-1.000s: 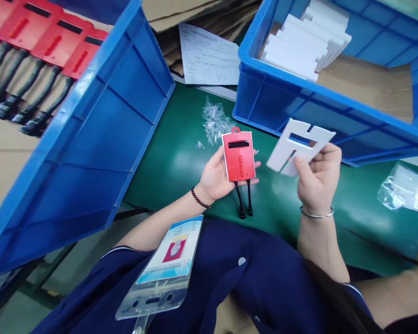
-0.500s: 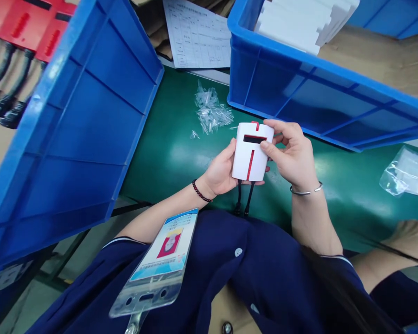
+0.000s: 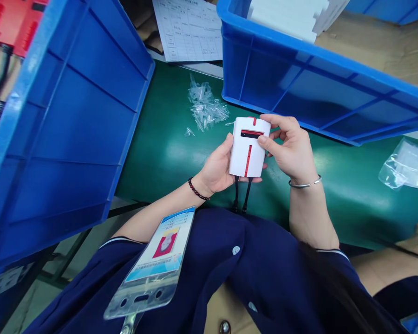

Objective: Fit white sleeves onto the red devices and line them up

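Observation:
Between my hands is a white-fronted electronic device [image 3: 239,155] with red strips and a dark window near its top. Two black cables [image 3: 246,195] hang from its lower end. My left hand [image 3: 218,169] wraps its left side and supports it from beneath, with fingertips showing past the right edge. At the upper right corner, my right hand [image 3: 290,146] pinches the device, the thumb resting on the front by the window and the index finger on the top edge. The other right fingers are partly hidden behind it.
A blue crate [image 3: 73,116] with red cabled units [image 3: 12,23] stands on the left. Another blue crate [image 3: 320,93] at the back holds white panels [image 3: 285,18]. Small clear plastic pieces [image 3: 207,104], a printed sheet [image 3: 188,32] and a clear bag [image 3: 407,164] lie around. A co-worker's arm [image 3: 390,264] is at right.
The whole view has shifted slightly. Both hands keep nearly the same grip on the device. At the right, the co-worker's hand has drawn toward the picture's edge.

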Action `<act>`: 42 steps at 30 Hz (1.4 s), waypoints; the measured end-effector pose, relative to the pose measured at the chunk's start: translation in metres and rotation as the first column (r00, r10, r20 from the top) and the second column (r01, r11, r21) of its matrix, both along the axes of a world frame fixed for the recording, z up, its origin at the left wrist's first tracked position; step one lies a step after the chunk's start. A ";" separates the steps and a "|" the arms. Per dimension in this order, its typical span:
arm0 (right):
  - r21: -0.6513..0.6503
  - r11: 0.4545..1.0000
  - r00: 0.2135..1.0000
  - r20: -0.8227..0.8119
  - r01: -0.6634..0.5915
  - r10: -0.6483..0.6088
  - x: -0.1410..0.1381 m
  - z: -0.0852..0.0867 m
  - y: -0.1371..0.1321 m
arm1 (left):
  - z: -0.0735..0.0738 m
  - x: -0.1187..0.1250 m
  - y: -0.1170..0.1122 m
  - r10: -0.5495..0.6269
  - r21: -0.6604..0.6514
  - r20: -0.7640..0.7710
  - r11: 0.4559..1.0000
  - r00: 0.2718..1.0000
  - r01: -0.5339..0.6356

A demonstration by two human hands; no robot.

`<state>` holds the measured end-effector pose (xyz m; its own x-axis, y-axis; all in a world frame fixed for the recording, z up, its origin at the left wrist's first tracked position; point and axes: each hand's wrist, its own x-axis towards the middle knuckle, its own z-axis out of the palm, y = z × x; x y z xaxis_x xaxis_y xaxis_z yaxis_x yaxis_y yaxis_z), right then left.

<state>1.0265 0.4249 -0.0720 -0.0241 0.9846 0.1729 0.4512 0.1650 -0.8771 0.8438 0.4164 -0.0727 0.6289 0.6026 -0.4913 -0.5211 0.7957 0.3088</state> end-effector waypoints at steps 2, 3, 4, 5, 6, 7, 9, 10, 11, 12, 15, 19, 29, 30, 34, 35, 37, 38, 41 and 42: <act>0.001 1.000 1.000 -0.006 0.000 0.000 0.001 0.000 0.002 | 0.000 0.000 0.000 -0.009 0.036 -0.008 0.999 1.000 0.010; 0.002 1.000 1.000 -0.005 0.001 -0.001 0.001 0.000 0.003 | 0.000 0.000 0.000 -0.011 0.050 -0.007 0.999 1.000 0.012; 0.005 1.000 1.000 0.002 0.002 -0.002 0.001 0.000 0.003 | 0.000 0.000 0.000 -0.014 0.058 -0.003 0.998 1.000 0.014; 0.008 1.000 1.000 0.015 0.003 -0.003 0.001 0.001 0.002 | 0.000 -0.001 0.000 -0.014 0.061 0.005 0.998 1.000 0.013; 0.013 1.000 0.999 0.032 0.005 -0.005 0.000 0.001 0.001 | 0.000 -0.001 -0.001 -0.013 0.061 0.013 0.998 1.000 0.012; 0.022 1.000 0.999 0.051 0.006 -0.008 0.000 0.001 0.000 | -0.001 -0.001 -0.001 -0.009 0.062 0.017 0.998 1.000 0.008; 0.040 0.999 0.997 0.081 0.011 -0.014 0.000 0.001 -0.004 | -0.002 -0.002 -0.002 -0.006 0.079 0.007 0.997 1.000 0.005; 0.046 0.999 0.996 0.089 0.013 -0.017 0.000 0.000 -0.005 | -0.003 -0.002 -0.002 -0.009 0.097 -0.005 0.995 1.000 0.009; 0.045 0.999 0.996 0.090 0.016 -0.020 0.000 0.000 -0.007 | -0.004 -0.002 -0.003 -0.013 0.122 -0.019 0.992 1.000 0.015; 0.036 0.999 0.996 0.084 0.020 -0.023 0.001 -0.001 -0.008 | -0.005 -0.002 -0.004 -0.017 0.152 -0.034 0.988 0.999 0.022; -0.028 1.000 1.000 -0.025 0.013 -0.013 0.003 -0.005 -0.008 | -0.007 -0.002 -0.007 -0.019 0.250 -0.082 0.968 0.996 0.039; -0.170 0.982 0.941 -0.338 -0.085 0.023 0.001 -0.009 -0.007 | -0.006 -0.003 -0.010 -0.051 0.369 -0.090 0.926 0.995 0.081; -0.237 0.964 0.857 -0.516 -0.121 -0.019 -0.008 -0.006 -0.010 | -0.007 -0.005 -0.011 -0.100 0.440 -0.051 0.891 0.994 0.112; -0.232 0.965 0.857 -0.515 -0.122 -0.016 -0.008 -0.006 -0.010 | -0.008 -0.005 -0.011 -0.100 0.438 -0.050 0.892 0.994 0.112; -0.222 0.967 0.859 -0.511 -0.125 -0.006 -0.010 -0.004 -0.011 | -0.010 -0.005 -0.010 -0.097 0.429 -0.031 0.898 0.995 0.101; -0.223 0.968 0.864 -0.503 -0.116 -0.012 -0.012 -0.004 -0.012 | -0.010 -0.005 -0.010 -0.097 0.426 -0.025 0.899 0.995 0.099; -0.225 0.970 0.874 -0.486 -0.093 -0.029 -0.014 -0.004 -0.012 | -0.012 -0.005 -0.009 -0.088 0.422 -0.026 0.902 0.996 0.091; -0.227 0.970 0.874 -0.484 -0.084 -0.038 -0.015 -0.005 -0.012 | -0.013 -0.006 -0.009 -0.081 0.421 -0.034 0.903 0.996 0.088; -0.235 0.968 0.859 -0.510 -0.091 -0.043 -0.016 -0.006 -0.012 | -0.014 -0.007 -0.010 -0.071 0.429 -0.057 0.899 0.996 0.089; -0.240 0.966 0.853 -0.519 -0.096 -0.044 -0.016 -0.007 -0.012 | -0.013 -0.007 -0.010 -0.072 0.433 -0.062 0.897 0.995 0.092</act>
<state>1.0102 0.4130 -0.0787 -0.0268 0.9963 -0.0818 -0.0802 -0.0837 -0.9933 0.8364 0.4067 -0.0861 0.6693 0.7095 -0.2204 -0.4378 0.6163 0.6546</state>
